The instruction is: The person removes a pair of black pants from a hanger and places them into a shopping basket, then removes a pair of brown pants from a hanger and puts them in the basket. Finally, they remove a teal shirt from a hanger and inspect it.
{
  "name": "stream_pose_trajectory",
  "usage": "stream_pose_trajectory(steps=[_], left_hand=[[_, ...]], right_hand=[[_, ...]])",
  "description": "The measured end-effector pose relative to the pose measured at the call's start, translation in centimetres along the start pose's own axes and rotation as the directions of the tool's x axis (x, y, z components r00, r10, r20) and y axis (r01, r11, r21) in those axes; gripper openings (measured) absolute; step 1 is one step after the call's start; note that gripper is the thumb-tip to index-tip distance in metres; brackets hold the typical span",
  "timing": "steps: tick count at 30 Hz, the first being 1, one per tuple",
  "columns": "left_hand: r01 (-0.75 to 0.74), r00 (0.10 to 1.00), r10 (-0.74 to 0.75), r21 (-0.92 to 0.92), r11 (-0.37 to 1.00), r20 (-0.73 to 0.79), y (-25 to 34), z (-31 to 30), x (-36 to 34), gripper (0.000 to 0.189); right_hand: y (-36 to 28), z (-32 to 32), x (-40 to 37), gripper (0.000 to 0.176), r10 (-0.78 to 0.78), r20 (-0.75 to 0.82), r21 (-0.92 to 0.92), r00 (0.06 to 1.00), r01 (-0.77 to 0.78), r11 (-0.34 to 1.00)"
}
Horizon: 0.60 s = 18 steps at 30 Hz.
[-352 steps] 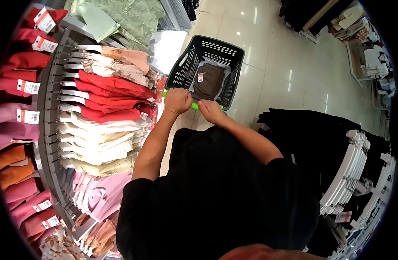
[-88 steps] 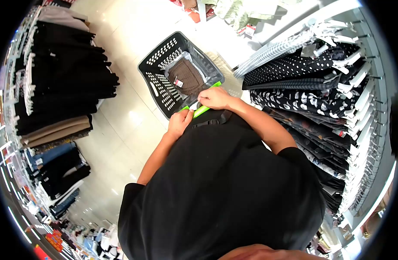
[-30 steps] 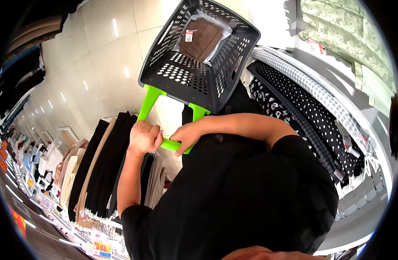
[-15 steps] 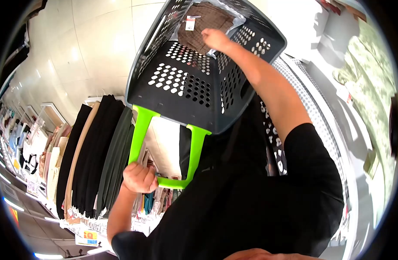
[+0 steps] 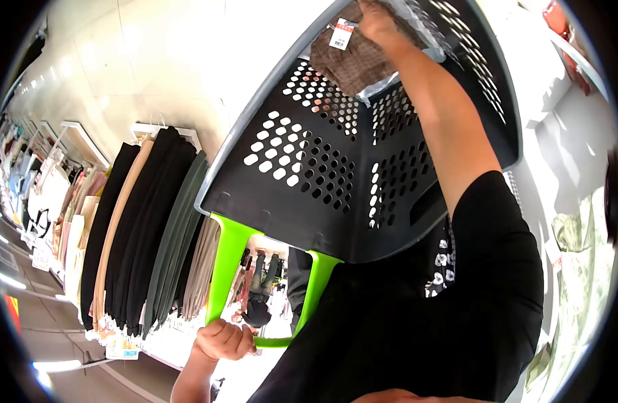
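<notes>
Head view: left hand [image 5: 223, 340] clenched round green handle [image 5: 225, 265] of dark basket [image 5: 302, 168], near left; right hand [image 5: 376, 20] lay on bagged brown garment [image 5: 352, 64] inside, far, grip indiscernible

clothes shop, seemingly: racked garments [image 5: 144, 228]

A glossy pale tiled floor [image 5: 154, 60] fills the upper left. On it stands a rack of hanging clothes [image 5: 131, 221], mostly black with one tan piece [image 5: 118, 215] and some dark green ones [image 5: 181, 228]. Pink and white clothes [image 5: 67, 208] hang just beyond. Pale green patterned fabric [image 5: 581, 269] lies at the right edge.
</notes>
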<state>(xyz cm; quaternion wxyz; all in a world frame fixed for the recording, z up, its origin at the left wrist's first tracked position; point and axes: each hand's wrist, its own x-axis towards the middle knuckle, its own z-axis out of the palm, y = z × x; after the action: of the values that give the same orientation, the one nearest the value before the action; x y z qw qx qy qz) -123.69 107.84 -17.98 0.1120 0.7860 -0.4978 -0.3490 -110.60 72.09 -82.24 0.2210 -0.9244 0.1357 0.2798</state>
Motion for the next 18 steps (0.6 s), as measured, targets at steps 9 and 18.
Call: stream_pose_trajectory(steps=[9,18], left_hand=[[0.02,0.997,-0.022,0.033,0.999,0.068,0.1,-0.8,0.7,0.03],[-0.035,0.998,0.035,-0.006,0.999,-0.047,-0.1,-1.4,1.3,0.034]], right_hand=[[0.6,-0.7,0.4,0.072,-0.006,0.268,-0.144,0.963,0.046,0.989],[0.1,-1.6,-14.6,0.022,-0.012,0.1,0.269,0.995,-0.016,0.963]])
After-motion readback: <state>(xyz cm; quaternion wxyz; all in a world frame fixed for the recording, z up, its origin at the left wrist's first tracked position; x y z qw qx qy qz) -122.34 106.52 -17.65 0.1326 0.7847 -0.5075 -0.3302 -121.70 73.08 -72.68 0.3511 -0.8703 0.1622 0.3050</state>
